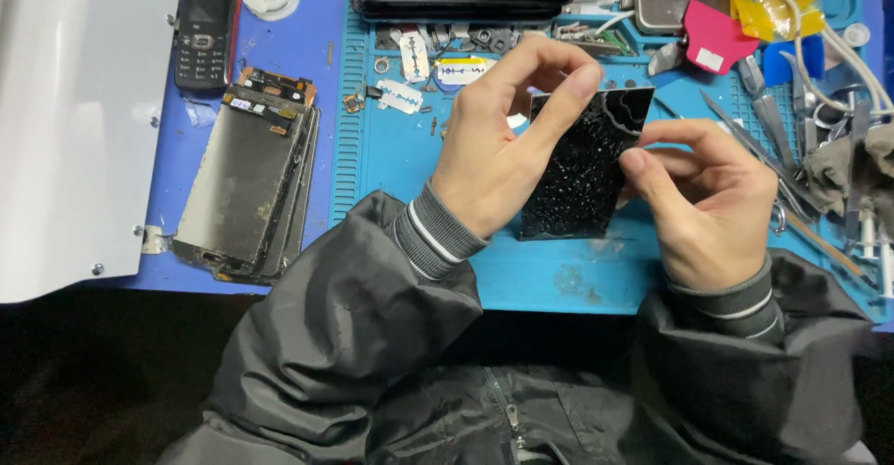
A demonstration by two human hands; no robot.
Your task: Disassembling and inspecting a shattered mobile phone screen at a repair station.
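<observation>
Above the blue work mat (pixel 559 279), near the middle of the table, the person is holding a shattered black glass panel (pixel 582 172) upright between both hands. The left hand (pixel 498 153) is closing around the panel's left edge, its thumb and forefinger reaching over the top. The right hand (pixel 712 200) is pinching the right edge, its thumb pressing on the cracked face. Judging by this, the panel is being inspected or picked at; any next move calls for a careful grip along the sharp edges. At nine o'clock, stripped phone screens (pixel 247 181) are lying stacked; at two o'clock, tweezers (pixel 773 121) are waiting.
</observation>
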